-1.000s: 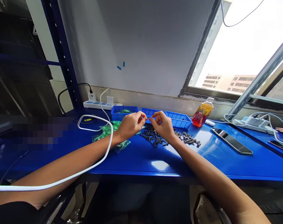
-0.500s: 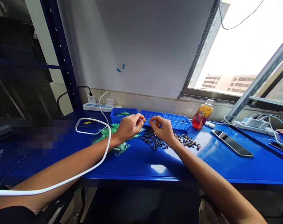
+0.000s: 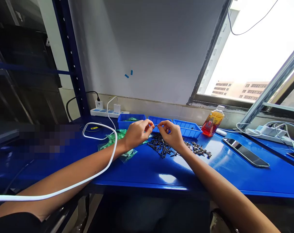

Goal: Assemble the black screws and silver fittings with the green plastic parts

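Observation:
My left hand (image 3: 137,132) and my right hand (image 3: 171,134) meet above the blue table (image 3: 147,168), both with fingers pinched. Between their fingertips sits a small dark screw (image 3: 156,125), too small to see clearly. Just below my right hand lies a pile of black screws (image 3: 161,147). To its right is a smaller heap of silver screws (image 3: 200,149). Green plastic bags (image 3: 120,142) lie under my left wrist. A white cable (image 3: 98,168) drapes over my left forearm.
Three blue trays (image 3: 188,127) stand behind my hands. An orange drink bottle (image 3: 212,122) stands right of them, then a phone (image 3: 246,152) lying flat. Power strips (image 3: 105,112) sit at the back left and far right. A dark blue rack post (image 3: 71,64) rises at the left.
The view has shifted slightly. My hands stay pinched together above the black screws, fingertips a little closer than before.

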The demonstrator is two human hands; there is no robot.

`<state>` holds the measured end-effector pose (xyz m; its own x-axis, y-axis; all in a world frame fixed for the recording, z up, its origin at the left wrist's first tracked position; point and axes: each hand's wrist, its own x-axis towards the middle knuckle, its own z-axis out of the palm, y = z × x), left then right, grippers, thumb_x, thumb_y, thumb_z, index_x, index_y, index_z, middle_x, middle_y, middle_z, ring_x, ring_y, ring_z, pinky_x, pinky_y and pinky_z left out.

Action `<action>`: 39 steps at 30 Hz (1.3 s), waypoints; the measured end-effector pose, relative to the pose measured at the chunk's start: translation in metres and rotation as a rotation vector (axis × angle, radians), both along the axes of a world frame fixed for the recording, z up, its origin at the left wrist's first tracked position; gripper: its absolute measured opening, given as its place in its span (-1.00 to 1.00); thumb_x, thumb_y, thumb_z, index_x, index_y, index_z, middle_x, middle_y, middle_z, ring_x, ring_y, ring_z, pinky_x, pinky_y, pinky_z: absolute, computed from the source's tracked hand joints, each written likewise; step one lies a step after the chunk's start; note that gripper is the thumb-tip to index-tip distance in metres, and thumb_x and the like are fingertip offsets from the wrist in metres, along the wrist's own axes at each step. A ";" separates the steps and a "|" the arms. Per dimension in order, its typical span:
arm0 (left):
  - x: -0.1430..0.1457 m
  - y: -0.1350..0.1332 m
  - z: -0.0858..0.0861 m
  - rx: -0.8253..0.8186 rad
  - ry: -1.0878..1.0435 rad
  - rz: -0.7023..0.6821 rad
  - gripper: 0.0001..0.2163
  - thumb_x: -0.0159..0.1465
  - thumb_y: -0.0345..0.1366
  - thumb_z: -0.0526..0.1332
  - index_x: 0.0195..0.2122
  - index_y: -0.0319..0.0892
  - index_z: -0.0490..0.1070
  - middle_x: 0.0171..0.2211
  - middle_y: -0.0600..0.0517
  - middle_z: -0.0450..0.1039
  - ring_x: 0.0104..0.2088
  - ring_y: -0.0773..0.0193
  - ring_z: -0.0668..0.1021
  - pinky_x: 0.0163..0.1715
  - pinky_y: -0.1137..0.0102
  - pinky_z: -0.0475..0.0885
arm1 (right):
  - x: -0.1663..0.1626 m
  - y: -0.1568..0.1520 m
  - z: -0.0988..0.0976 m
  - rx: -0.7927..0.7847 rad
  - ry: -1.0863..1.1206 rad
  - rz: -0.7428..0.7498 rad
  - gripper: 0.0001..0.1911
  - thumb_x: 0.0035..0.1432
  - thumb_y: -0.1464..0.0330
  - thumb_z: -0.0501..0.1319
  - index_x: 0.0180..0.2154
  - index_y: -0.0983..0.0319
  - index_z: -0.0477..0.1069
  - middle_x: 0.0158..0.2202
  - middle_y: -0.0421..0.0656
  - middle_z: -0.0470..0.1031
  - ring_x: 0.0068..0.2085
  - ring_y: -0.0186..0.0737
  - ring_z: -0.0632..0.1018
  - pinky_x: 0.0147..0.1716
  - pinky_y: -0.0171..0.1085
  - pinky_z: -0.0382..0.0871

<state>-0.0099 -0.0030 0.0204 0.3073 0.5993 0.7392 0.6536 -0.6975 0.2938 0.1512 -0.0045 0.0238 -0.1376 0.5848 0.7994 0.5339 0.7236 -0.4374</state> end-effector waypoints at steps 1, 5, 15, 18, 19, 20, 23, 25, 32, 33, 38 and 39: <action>0.000 0.000 0.000 0.002 0.000 -0.002 -0.84 0.25 -0.27 0.07 -0.31 -0.20 0.40 -0.50 0.05 0.46 -0.46 0.30 0.49 -0.44 0.44 0.33 | 0.000 0.000 0.000 0.002 -0.007 -0.004 -0.86 0.01 0.33 0.10 -0.48 0.23 0.37 -0.75 -0.37 0.13 -0.67 -0.45 0.20 -0.61 -0.42 0.11; 0.000 0.000 0.000 0.018 -0.007 0.008 -0.84 0.25 -0.26 0.07 -0.31 -0.19 0.40 -0.52 0.06 0.45 -0.48 0.30 0.49 -0.44 0.43 0.32 | 0.000 -0.001 0.000 -0.007 -0.032 0.002 -0.87 0.02 0.34 0.10 -0.45 0.22 0.38 -0.74 -0.37 0.14 -0.67 -0.45 0.21 -0.61 -0.42 0.13; 0.001 0.000 0.000 0.018 0.000 0.024 -0.84 0.26 -0.26 0.07 -0.31 -0.19 0.40 -0.54 0.07 0.44 -0.49 0.30 0.47 -0.46 0.45 0.30 | 0.000 0.000 -0.001 -0.022 -0.040 -0.003 -0.88 0.01 0.32 0.11 -0.45 0.22 0.37 -0.73 -0.36 0.15 -0.65 -0.44 0.22 -0.59 -0.42 0.15; 0.001 -0.001 0.000 0.016 -0.003 0.014 -0.84 0.26 -0.26 0.07 -0.31 -0.19 0.40 -0.53 0.07 0.44 -0.48 0.30 0.48 -0.46 0.45 0.30 | 0.000 0.000 -0.001 -0.015 -0.044 -0.002 -0.88 0.02 0.32 0.10 -0.44 0.22 0.36 -0.73 -0.37 0.15 -0.65 -0.44 0.22 -0.59 -0.42 0.14; 0.001 -0.001 0.000 0.015 -0.002 0.011 -0.84 0.26 -0.26 0.07 -0.31 -0.19 0.40 -0.53 0.07 0.44 -0.48 0.30 0.48 -0.46 0.45 0.29 | 0.000 -0.001 -0.001 -0.011 -0.047 0.001 -0.88 0.02 0.33 0.10 -0.44 0.22 0.36 -0.73 -0.37 0.14 -0.66 -0.45 0.21 -0.59 -0.42 0.14; 0.001 -0.001 0.000 0.014 0.000 0.012 -0.84 0.26 -0.26 0.07 -0.31 -0.19 0.40 -0.53 0.07 0.44 -0.48 0.30 0.48 -0.46 0.45 0.29 | 0.000 -0.001 -0.001 -0.007 -0.050 0.003 -0.88 0.03 0.33 0.09 -0.43 0.22 0.35 -0.73 -0.38 0.13 -0.66 -0.45 0.20 -0.60 -0.42 0.13; 0.001 -0.001 0.000 0.011 0.014 0.016 -0.82 0.27 -0.26 0.05 -0.30 -0.19 0.40 -0.54 0.07 0.44 -0.49 0.30 0.47 -0.47 0.45 0.29 | 0.000 -0.003 -0.001 0.007 -0.064 0.000 -0.88 0.04 0.34 0.09 -0.42 0.22 0.35 -0.73 -0.38 0.12 -0.67 -0.46 0.19 -0.60 -0.43 0.12; 0.001 -0.002 0.000 0.003 0.018 0.012 -0.81 0.28 -0.25 0.04 -0.30 -0.19 0.40 -0.54 0.08 0.44 -0.50 0.31 0.47 -0.47 0.45 0.28 | 0.000 -0.004 -0.001 0.016 -0.079 -0.011 -0.89 0.04 0.34 0.09 -0.41 0.22 0.36 -0.72 -0.38 0.13 -0.66 -0.46 0.20 -0.60 -0.43 0.12; 0.002 -0.002 0.000 -0.019 0.010 -0.005 -0.84 0.27 -0.25 0.05 -0.29 -0.18 0.38 -0.54 0.09 0.43 -0.50 0.32 0.47 -0.48 0.45 0.29 | 0.000 -0.004 -0.001 0.036 -0.082 -0.033 -0.89 0.03 0.34 0.10 -0.43 0.21 0.37 -0.72 -0.37 0.15 -0.65 -0.44 0.21 -0.58 -0.43 0.15; 0.002 -0.002 -0.001 -0.023 -0.006 -0.015 -0.85 0.26 -0.24 0.07 -0.28 -0.18 0.37 -0.53 0.09 0.44 -0.51 0.32 0.47 -0.48 0.45 0.29 | 0.000 -0.003 -0.001 0.032 -0.070 -0.035 -0.89 0.03 0.34 0.10 -0.43 0.21 0.37 -0.72 -0.37 0.14 -0.65 -0.44 0.21 -0.58 -0.42 0.15; 0.001 -0.001 -0.002 -0.032 -0.064 -0.048 -0.89 0.22 -0.27 0.10 -0.28 -0.16 0.32 -0.49 0.10 0.45 -0.48 0.33 0.49 -0.48 0.47 0.31 | 0.000 -0.001 -0.002 0.006 -0.021 -0.029 -0.88 0.03 0.31 0.11 -0.44 0.21 0.35 -0.72 -0.37 0.13 -0.65 -0.44 0.21 -0.59 -0.42 0.13; 0.001 -0.001 -0.002 -0.029 -0.065 -0.048 -0.90 0.23 -0.28 0.09 -0.30 -0.17 0.32 -0.48 0.09 0.45 -0.47 0.33 0.49 -0.48 0.47 0.31 | 0.000 -0.001 -0.002 0.004 -0.018 -0.023 -0.88 0.03 0.31 0.11 -0.44 0.21 0.34 -0.72 -0.37 0.13 -0.66 -0.45 0.21 -0.60 -0.42 0.13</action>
<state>-0.0084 -0.0038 0.0184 0.2885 0.6065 0.7409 0.5985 -0.7182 0.3549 0.1508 -0.0050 0.0218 -0.1379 0.5847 0.7994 0.5583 0.7126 -0.4249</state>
